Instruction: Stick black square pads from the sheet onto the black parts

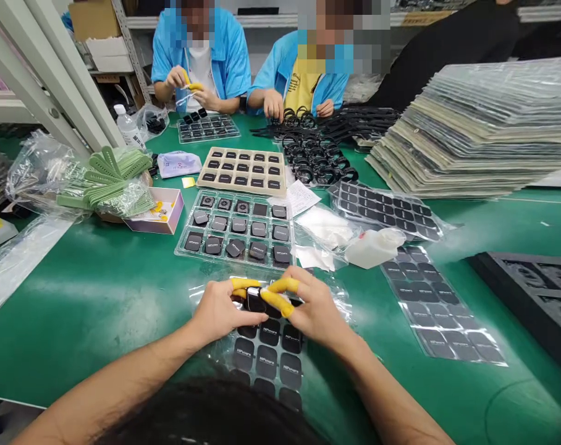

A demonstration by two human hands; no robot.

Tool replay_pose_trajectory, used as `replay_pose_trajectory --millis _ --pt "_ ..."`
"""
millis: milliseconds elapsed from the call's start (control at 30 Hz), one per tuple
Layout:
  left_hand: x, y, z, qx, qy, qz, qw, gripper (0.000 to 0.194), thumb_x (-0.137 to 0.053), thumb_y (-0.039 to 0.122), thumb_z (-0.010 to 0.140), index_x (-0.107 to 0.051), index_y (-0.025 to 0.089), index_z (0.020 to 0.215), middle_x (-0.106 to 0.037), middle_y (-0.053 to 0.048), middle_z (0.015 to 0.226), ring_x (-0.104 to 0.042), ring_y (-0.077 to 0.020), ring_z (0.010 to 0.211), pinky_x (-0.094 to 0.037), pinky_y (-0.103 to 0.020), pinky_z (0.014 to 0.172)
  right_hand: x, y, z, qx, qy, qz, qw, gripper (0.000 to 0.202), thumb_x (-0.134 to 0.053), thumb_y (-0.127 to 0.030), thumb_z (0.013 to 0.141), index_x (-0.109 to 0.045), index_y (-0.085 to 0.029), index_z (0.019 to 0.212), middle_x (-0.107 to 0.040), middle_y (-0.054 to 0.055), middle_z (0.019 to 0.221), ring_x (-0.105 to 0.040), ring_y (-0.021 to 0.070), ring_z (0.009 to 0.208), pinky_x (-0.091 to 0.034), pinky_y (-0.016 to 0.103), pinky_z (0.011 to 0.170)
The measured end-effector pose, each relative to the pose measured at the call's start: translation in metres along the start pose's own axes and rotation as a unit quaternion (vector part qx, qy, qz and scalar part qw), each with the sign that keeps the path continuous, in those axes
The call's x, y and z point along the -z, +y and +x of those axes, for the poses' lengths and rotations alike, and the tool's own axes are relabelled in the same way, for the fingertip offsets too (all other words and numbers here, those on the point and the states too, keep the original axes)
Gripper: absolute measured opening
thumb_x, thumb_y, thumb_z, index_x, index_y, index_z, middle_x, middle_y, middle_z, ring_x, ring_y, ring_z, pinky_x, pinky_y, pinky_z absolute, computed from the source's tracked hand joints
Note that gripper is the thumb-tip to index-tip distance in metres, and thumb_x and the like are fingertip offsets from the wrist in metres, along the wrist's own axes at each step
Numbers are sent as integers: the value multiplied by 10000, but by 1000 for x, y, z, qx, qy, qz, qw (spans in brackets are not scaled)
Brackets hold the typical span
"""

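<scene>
Glossy black, rounded-square watch body [254, 300] sits pinched between left hand [215, 310] and right hand [315, 304] — my grip narrow — above flat black, white-lettered squares [267, 361]; I judge this piece midway, more squares left.

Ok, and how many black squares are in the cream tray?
15. The black squares sit in the cream tray as three rows: five at the back, five in the middle, five at the front. None seems hidden.

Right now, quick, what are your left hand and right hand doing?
Left hand: closed, holding a black watch case.
Right hand: fingers curled at that watch case; whether they grip it, I can't tell.
</scene>
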State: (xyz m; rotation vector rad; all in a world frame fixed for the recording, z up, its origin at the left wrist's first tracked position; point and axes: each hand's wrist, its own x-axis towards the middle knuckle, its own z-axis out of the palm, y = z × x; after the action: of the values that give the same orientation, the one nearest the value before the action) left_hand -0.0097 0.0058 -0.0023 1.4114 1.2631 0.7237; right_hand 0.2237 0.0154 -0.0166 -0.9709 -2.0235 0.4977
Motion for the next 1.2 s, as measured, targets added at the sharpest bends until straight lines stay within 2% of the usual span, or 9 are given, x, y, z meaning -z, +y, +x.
replay_pose_trajectory --millis 133,233,467,633,733,833,933,1033,1200 --pt "-1 -1 0 -15 -10 29 999 457 -1018 318 705 -969 269 1157 -976 -23 1072 -933 -335 1048 -763 -424 1024 -5 -2 0 6 -10 37 999 123 -770 -297 1143 -829 -284 1036 -727 23 878 -697 214 760 -555 341 679" --pt "-1 0 0 7 5 12 1000 523 -1038 336 706 -960 253 1216 -979 -35 1088 -934 -336 1055 -774 -420 996 -6 -4 0 -45 16 15 999 155 -782 -338 1133 -822 -288 992 -713 26 865 -693 220 746 -544 351 660" --pt "-1 2 -3 -16 13 48 999 511 -1022 355 742 -963 222 1233 -977 -46 1087 -929 -340 1033 -770 -441 1023 0 -5 -3 -88 0 28 996 249 -774 -472 1141 -840 -313 960 -723 25 845 -697 225 736 -557 360 664" --pt "-2 3 -3 -11 2 43 999 482 -1028 302 702 -966 276 1179 -980 -19 1102 -933 -332 1037 -772 -419 1006 -13 -5 -4 -79 -23 52 995 276 -769 -501 1148 -849 -322 954 -719 26 824 -692 230 724 -577 371 671" --pt "-2 3 -4 12 24 44 999 451 -1047 353 726 -954 248 1154 -975 -36 1047 -935 -334 1002 -781 -433 981 -8 6 -3 -128 48 -35 990 317 -725 -545 1159 -865 -303 1011 -751 64 915 -741 273 849 -625 416 778" --pt "-2 1 -6 3 53 27 998 528 -1080 393 738 -944 255 1230 -982 -37 1095 -942 -327 1021 -782 -442 1033 18 21 -7 -150 115 -81 979 358 -736 -612 1132 -889 -293 1191 -794 124 1143 -774 354 1112 -652 544 1002" --pt "-2 -3 -8 -57 96 42 993 505 -1077 414 784 -948 276 1251 -985 -25 1123 -945 -320 1022 -780 -453 1070 44 29 -15 -177 42 25 983 507 -890 -722 999 -892 -320 1310 -813 103 1189 -777 342 1087 -670 549 1006" --pt "-1 -8 -8 -109 141 63 982 472 -1086 380 794 -954 269 1234 -985 -27 1085 -944 -313 961 -792 -451 1035 49 27 -18 -267 -31 155 951 628 -1007 -769 860 -910 -299 1265 -844 77 1063 -777 289 920 -695 485 891" --pt "-1 -11 -5 -167 171 92 967 413 -1089 298 791 -961 264 1182 -983 -23 1101 -940 -286 945 -790 -406 1023 33 25 -13 -366 16 265 892 681 -1095 -723 739 -886 -246 1177 -857 78 962 -810 267 878 -715 438 833"
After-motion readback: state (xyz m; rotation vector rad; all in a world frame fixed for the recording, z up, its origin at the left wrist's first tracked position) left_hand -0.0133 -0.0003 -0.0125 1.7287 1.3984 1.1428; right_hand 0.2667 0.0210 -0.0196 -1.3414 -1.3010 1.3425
